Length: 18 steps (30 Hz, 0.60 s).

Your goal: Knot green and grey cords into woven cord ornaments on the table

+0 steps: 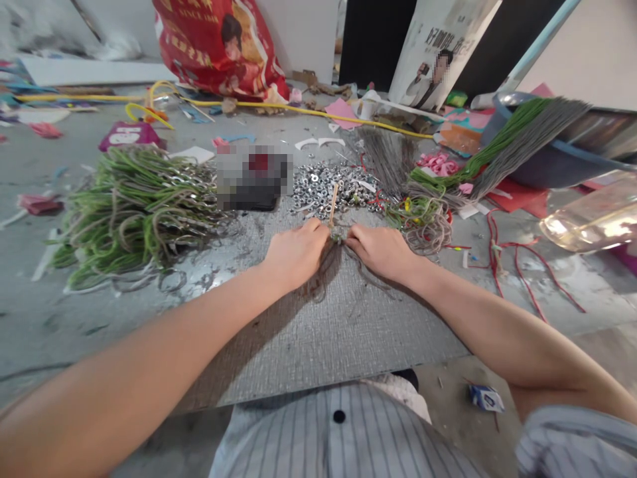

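Close together at the middle of the table, my left hand (301, 249) and my right hand (381, 249) are both closed on a thin grey cord (337, 237). Loops of it hang below my fingers, and a small knot-like bit shows between the hands. A thin wooden stick (333, 199) rises beside my left fingertips; whether that hand holds it I cannot tell. Just beyond lies a pile of small silver metal nuts or rings (313, 182). To the left is a big heap of green and grey looped cords (134, 212) with metal pieces at their ends.
A bundle of green and grey cords (522, 143) drapes over a blue basin (552, 159) at the right. Near it lie tangled cords (423, 222), red strings (495, 249) and a clear bottle (592, 216). A red bag (219, 50) and a yellow tube (308, 111) are at the back.
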Each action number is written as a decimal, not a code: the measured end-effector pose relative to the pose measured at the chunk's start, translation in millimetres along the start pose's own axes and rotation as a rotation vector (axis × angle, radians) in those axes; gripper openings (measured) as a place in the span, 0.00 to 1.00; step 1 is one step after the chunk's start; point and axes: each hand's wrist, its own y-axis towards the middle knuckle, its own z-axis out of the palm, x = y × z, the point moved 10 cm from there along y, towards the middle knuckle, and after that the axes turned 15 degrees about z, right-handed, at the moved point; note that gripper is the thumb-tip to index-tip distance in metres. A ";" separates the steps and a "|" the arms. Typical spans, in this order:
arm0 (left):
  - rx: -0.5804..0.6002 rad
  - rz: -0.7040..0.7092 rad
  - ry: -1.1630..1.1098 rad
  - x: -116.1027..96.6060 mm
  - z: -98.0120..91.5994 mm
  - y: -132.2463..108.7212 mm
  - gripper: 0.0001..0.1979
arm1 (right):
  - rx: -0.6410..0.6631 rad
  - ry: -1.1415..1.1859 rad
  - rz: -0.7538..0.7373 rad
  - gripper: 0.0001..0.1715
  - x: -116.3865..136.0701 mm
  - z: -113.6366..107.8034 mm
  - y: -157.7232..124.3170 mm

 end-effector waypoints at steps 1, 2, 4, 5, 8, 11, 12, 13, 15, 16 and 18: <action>0.007 -0.003 0.002 0.7 0.3 -0.6 0.13 | 0.001 -0.013 0.007 0.17 -0.8 0.0 -0.1; 0.014 -0.004 0.006 1.2 0.3 -1.0 0.13 | 0.003 -0.025 0.014 0.17 -1.6 -0.2 -0.3; 0.029 -0.005 0.019 1.4 -0.2 -1.5 0.13 | 0.008 -0.047 0.029 0.17 -2.8 -1.0 -1.0; 0.036 -0.006 0.026 1.4 -0.6 -1.5 0.13 | 0.013 -0.056 0.035 0.17 -3.3 -1.3 -1.4; 0.061 -0.005 0.034 1.4 -1.4 -1.7 0.12 | 0.025 -0.070 0.041 0.18 -3.5 -1.4 -2.7; 0.077 -0.016 0.027 3.8 -1.3 -2.6 0.12 | 0.015 -0.063 0.037 0.18 -3.7 -1.7 -3.4; 0.074 -0.022 0.019 5.1 -1.7 -3.0 0.12 | 0.008 -0.054 0.038 0.17 -4.4 -1.8 -3.4; 0.065 -0.026 0.008 6.3 -2.5 -3.4 0.13 | 0.004 -0.038 0.041 0.17 -5.5 -1.8 -3.0; 0.042 -0.020 -0.022 6.9 -4.4 -3.6 0.15 | -0.005 0.018 0.037 0.17 -7.4 -2.4 -2.2; 0.039 -0.008 -0.033 5.9 -4.7 -3.5 0.16 | -0.010 0.058 0.019 0.17 -7.0 -3.1 -2.0; 0.058 0.023 -0.033 2.5 -3.5 -3.1 0.17 | -0.019 0.143 -0.046 0.17 -3.4 -5.0 -2.7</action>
